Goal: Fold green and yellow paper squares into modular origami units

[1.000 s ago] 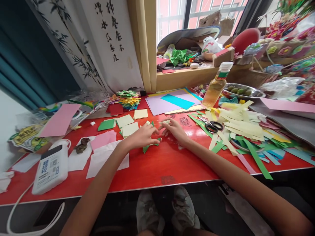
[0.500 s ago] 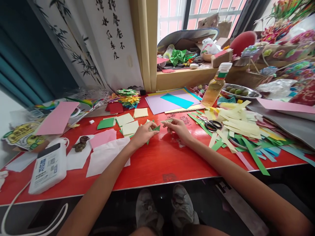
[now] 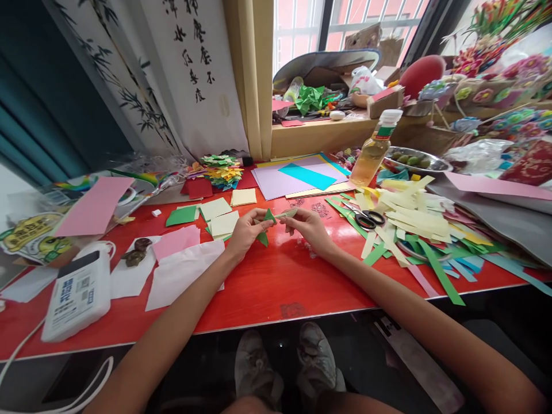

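Observation:
My left hand [image 3: 245,233] is closed on a folded green paper piece [image 3: 269,217], whose pointed ends stick out past the fingers. Pinched in my right hand [image 3: 311,230] is a folded pale cream paper piece [image 3: 286,213]. Its tip meets the green piece between the two hands; whether one is tucked into the other I cannot tell. Left of my left hand lie square cream papers [image 3: 225,225], a green paper [image 3: 181,215] and pink papers [image 3: 176,242]. Black-handled scissors [image 3: 370,219] rest to the right of my right hand.
Paper strips [image 3: 414,215] are heaped on the right of the red table [image 3: 259,305]. A bottle [image 3: 371,152] stands behind them, near a metal bowl [image 3: 442,165]. Coloured sheets [image 3: 271,184] and a stack of folded paper [image 3: 222,172] lie at the back. A white power bank [image 3: 77,299] sits at left.
My hands have come closer together, and the cream piece now meets the green one. The green piece has turned so that more of it shows. The view has shifted slightly.

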The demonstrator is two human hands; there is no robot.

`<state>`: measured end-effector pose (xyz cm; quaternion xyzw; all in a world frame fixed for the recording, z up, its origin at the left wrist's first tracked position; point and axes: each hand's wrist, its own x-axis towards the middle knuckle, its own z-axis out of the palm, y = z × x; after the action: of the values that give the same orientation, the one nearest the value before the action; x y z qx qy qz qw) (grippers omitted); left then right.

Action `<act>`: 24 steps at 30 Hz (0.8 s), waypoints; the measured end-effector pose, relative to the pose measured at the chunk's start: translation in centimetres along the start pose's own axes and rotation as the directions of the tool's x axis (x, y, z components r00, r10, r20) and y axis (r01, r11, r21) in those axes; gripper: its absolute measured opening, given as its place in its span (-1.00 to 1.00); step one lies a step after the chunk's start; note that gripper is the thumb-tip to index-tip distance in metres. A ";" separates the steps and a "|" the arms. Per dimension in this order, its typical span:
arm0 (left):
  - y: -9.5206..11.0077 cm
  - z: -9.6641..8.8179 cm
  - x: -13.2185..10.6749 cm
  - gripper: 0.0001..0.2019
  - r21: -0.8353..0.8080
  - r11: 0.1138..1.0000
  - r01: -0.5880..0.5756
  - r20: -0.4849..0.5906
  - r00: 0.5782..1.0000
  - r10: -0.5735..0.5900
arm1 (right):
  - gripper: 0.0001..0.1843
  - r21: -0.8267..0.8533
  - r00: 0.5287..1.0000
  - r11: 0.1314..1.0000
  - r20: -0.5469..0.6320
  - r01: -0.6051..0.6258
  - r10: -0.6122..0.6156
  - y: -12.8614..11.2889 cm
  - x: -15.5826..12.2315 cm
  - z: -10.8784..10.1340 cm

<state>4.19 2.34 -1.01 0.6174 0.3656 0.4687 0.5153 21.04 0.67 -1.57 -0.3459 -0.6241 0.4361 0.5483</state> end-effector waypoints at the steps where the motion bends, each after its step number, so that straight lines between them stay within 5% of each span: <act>1: 0.0 0.0 0.0 -0.76 0.004 1.000 -0.005 -0.008 1.000 0.005 | -0.76 0.001 1.000 1.000 -0.002 0.013 -0.013 0.0 0.0 0.0; 24: 0.7 0.1 -0.3 -0.77 -0.074 0.996 -0.039 -0.038 0.999 0.037 | -0.77 -0.216 0.984 0.964 -0.050 0.154 -0.168 -0.5 -0.5 0.2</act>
<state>4.19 1.86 -0.39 0.5958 0.3453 0.5030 0.5224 20.97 0.02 -1.27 -0.3650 -0.6741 0.3093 0.5628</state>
